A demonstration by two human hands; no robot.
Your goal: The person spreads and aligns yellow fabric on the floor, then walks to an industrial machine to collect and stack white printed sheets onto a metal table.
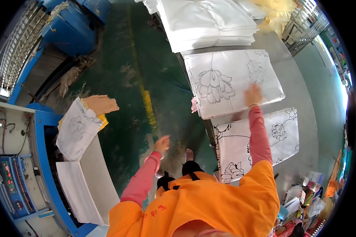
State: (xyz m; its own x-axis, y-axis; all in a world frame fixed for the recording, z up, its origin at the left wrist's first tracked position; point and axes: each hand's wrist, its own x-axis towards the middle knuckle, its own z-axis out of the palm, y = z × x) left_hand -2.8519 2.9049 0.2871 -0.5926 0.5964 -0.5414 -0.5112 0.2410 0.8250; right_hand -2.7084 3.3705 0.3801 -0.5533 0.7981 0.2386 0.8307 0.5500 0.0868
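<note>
My right hand (253, 95) reaches over a stack of white folded sheets printed with grey flowers (234, 85) on the metal table. Its fingers look stretched out, slightly blurred, over the sheets; I cannot tell if they touch. Under my right forearm lies a nearer stack of white sheets with bolder black flower outlines (279, 132). My left hand (162, 144) hangs in the air above the floor, left of the table. Its fingers are loosely apart and nothing shows in it.
Plain white folded sheets (207, 25) are piled at the table's (294, 79) far end. On my left stands a blue-framed machine (41, 146) with a flower-printed sheet (77, 130) on it. Assorted clutter (304, 201) fills the lower right. Blue bins (71, 31) stand far left.
</note>
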